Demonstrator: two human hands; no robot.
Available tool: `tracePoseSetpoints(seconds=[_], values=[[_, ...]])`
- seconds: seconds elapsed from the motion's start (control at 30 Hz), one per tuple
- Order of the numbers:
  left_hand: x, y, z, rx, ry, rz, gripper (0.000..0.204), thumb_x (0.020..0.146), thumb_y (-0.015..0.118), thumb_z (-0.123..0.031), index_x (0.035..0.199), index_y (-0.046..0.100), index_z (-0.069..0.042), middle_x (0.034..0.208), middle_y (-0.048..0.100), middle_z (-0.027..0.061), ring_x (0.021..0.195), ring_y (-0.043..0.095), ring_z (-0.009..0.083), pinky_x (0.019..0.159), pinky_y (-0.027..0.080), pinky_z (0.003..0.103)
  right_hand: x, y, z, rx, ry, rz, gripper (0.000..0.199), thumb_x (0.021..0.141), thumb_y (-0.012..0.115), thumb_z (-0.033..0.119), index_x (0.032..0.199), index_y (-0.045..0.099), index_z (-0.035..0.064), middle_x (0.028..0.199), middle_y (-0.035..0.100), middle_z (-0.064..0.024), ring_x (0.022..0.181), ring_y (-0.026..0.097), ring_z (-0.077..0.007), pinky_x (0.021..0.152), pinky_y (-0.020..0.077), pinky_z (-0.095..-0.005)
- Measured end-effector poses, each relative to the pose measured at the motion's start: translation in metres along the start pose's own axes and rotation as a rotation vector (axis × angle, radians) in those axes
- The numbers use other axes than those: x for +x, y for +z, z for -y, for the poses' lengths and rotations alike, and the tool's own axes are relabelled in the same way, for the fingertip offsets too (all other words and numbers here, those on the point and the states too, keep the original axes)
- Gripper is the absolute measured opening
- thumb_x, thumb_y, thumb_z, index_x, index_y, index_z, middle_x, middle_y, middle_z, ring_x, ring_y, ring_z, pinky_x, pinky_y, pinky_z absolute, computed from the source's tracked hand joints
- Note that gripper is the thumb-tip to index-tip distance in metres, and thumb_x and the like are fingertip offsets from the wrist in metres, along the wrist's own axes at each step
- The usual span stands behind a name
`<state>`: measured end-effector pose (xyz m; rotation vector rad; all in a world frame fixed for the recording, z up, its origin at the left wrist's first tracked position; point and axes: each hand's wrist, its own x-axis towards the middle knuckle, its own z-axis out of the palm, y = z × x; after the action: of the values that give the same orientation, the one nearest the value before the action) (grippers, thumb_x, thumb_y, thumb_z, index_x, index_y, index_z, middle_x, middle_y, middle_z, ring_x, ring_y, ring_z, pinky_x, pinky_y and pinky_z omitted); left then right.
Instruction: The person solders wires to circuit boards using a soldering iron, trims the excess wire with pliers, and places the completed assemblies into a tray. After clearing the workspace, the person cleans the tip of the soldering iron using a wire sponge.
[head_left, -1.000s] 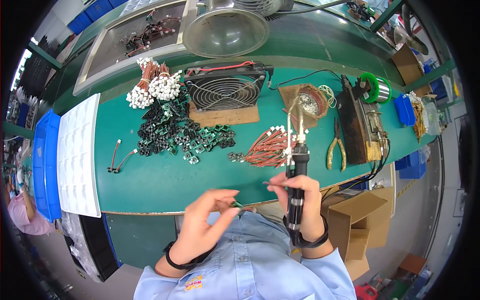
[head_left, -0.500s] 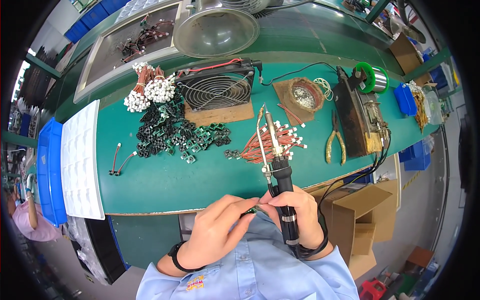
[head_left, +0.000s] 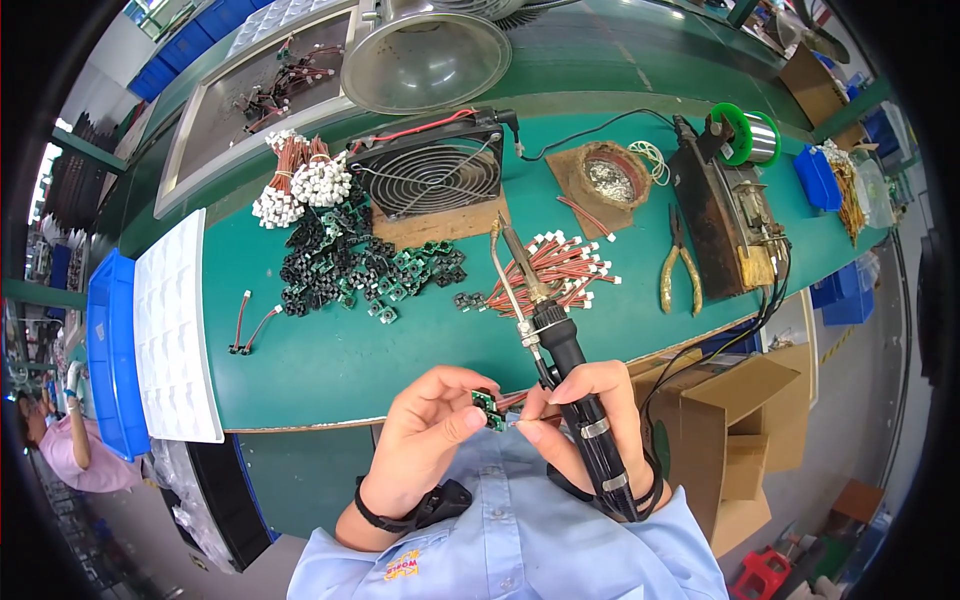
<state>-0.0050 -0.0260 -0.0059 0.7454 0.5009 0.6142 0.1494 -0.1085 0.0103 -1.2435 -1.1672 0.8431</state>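
My left hand pinches a small green circuit board close to my chest, just below the table's front edge. My right hand grips the black handle of a soldering iron, whose metal tip points up and away over the table. The thumb and forefinger of that same hand also touch the board and a short red wire at it. A bundle of red wires with white connectors lies on the green table just behind the iron's tip.
A heap of small black and green boards lies mid-table, with a black fan, a solder sponge pad, yellow-handled pliers, a green solder spool and a white tray around it. Cardboard boxes stand lower right. Another person sits far left.
Both hands have drawn closer together at my chest. The soldering iron has swung from upright to leaning left, and my right fingers now meet the board in my left hand.
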Motion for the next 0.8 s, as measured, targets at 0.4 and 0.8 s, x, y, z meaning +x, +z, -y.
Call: tracePoseSetpoints(seconds=[0.4,0.8], values=[[0.001,-0.013,0.009,-0.375,-0.142,0.117,0.024,0.087,0.058,-0.015,0.108,0.052,-0.003,0.105,0.054,0.0057,0.094,0.052,0.0162,0.079,0.041,0.03,0.01,0.013,0.004,-0.043,-0.144,-0.005,0.037,0.073,0.069,-0.006,0.098,0.044,0.0042,0.084,0.056,-0.0071,0.073,0.064,-0.0151,0.06,0.0509,-0.025],[-0.002,-0.01,0.007,-0.318,-0.129,0.054,0.028,0.087,0.059,-0.014,0.111,0.051,-0.003,0.101,0.055,0.0065,0.093,0.054,0.0179,0.08,0.043,0.031,0.013,0.011,0.004,-0.082,-0.213,-0.016,0.037,0.069,0.071,-0.006,0.096,0.048,0.0037,0.08,0.06,-0.0083,0.07,0.065,-0.0189,0.06,0.0504,-0.0278]])
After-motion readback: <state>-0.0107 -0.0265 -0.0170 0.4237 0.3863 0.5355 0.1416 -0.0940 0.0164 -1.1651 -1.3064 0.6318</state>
